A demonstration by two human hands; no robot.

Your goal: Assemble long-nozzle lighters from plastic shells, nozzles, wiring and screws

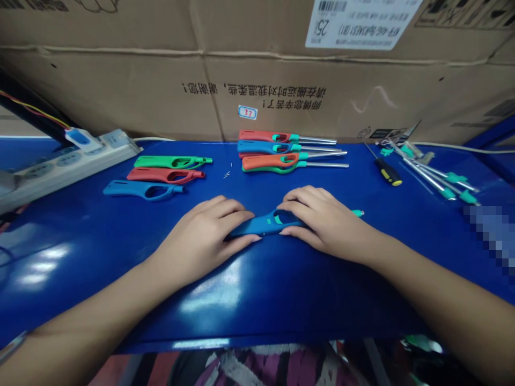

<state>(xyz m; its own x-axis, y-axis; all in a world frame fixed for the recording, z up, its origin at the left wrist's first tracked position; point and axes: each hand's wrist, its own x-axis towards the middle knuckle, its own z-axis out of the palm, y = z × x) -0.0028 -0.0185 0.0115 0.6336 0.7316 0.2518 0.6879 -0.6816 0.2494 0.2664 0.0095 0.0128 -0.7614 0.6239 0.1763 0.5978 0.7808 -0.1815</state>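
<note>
A blue gas lighter (257,225) lies level just above or on the blue table, between my two hands. My left hand (209,228) pinches its handle end, thumb along the near side. Around the trigger-loop end my right hand (322,222) closes with thumb and fingers. Teal parts show inside the loop, and a teal tip sticks out past the right hand; the stretch between is hidden by that hand. To the upper left lie three lighter handles: a green one (169,162), a red one (164,175) and a blue one (140,190).
Several lighters with metal barrels (273,161) are piled at the back. A screwdriver (388,171) and loose metal barrels with teal parts (438,174) lie at right. Tiny pins (227,175) sit mid-table. A power strip (68,163) stands left; a cardboard box (140,96) walls the back.
</note>
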